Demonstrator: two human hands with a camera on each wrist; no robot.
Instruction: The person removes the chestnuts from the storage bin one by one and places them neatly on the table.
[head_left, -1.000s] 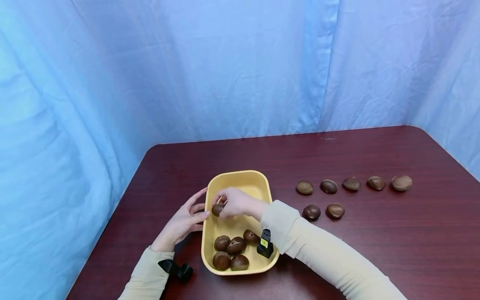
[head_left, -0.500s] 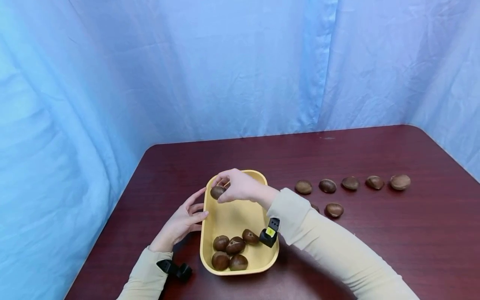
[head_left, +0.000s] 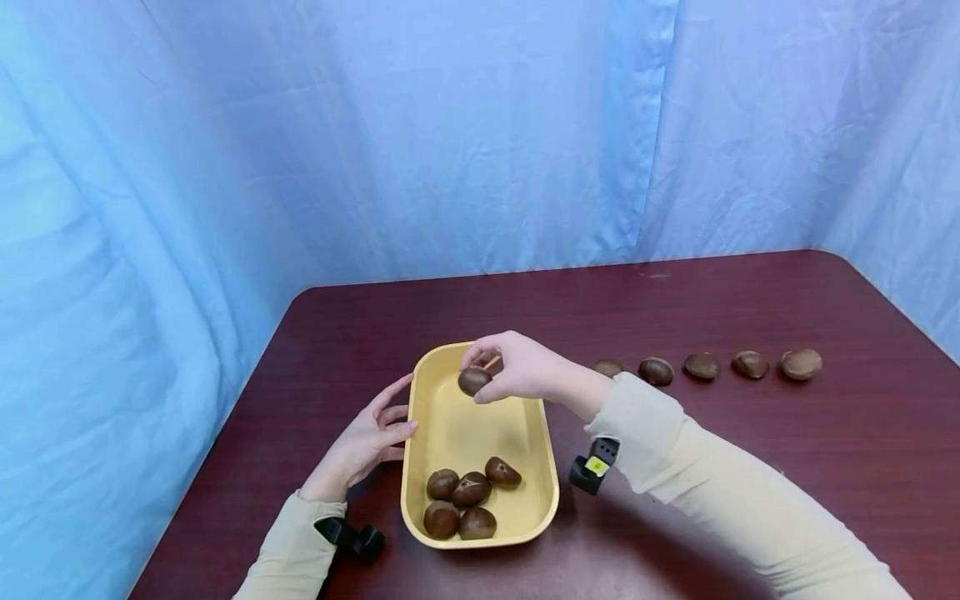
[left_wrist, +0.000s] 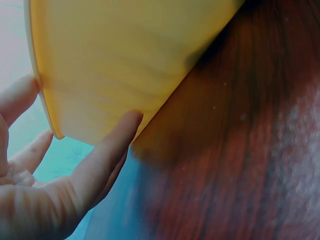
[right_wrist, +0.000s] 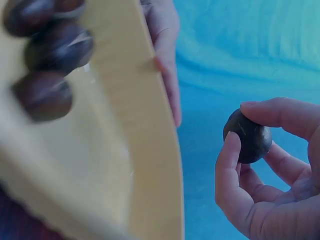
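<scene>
A yellow tray [head_left: 543, 467] sits on the dark red table [head_left: 750, 467], with several chestnuts [head_left: 468, 496] in its near end. My right hand [head_left: 517, 371] hovers over the tray's far end and pinches one chestnut [head_left: 474, 381] between thumb and fingers; the right wrist view shows that chestnut [right_wrist: 248, 136] in the fingertips beside the tray rim [right_wrist: 155, 150]. My left hand [head_left: 367, 437] rests with straight fingers against the tray's left wall, as the left wrist view confirms with a finger [left_wrist: 107, 152] on the yellow wall [left_wrist: 125, 65].
A row of several loose chestnuts [head_left: 701, 366] lies on the table to the right of the tray, partly behind my right forearm. A blue curtain [head_left: 450, 133] closes off the back and left side. The table's left edge runs close to my left arm.
My right hand has lifted the chestnut from the tray's left middle and carried it up and to the right, over the far end. The left hand has stayed put.
</scene>
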